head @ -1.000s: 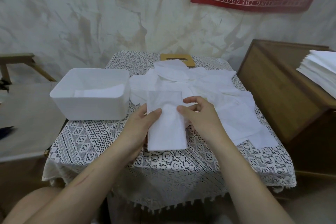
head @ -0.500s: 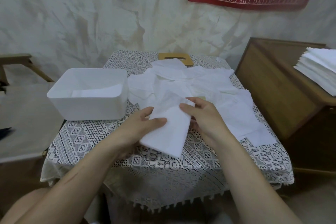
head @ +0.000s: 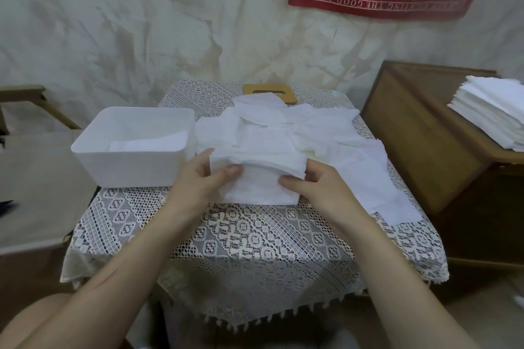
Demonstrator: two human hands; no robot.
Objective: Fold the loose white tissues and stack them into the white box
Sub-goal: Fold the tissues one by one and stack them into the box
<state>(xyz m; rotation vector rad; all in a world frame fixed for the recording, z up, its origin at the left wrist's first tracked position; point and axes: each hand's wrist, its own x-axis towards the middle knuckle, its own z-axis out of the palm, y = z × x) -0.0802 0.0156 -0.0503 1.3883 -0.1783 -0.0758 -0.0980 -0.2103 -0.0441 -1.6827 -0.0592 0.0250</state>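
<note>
Where your head camera looks down, your left hand (head: 204, 181) and right hand (head: 317, 190) each pinch one end of a folded tissue (head: 261, 184), thumbs on top, over the tablecloth (head: 255, 238). Box (head: 133, 167): at its ten o'clock, tissues inside. Loose tissues (head: 297, 127): twelve to three o'clock.

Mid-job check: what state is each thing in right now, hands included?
folded tissue, folded, gripped at both ends.
left hand, pinches the folded tissue's left end.
right hand, pinches its right end.
white box, open on top, packed tissues low inside, not full.
loose tissues, unfolded, heaped on the table behind the hands.
stacked tissues, flat pile on the wooden cabinet, nobody touching.
</note>
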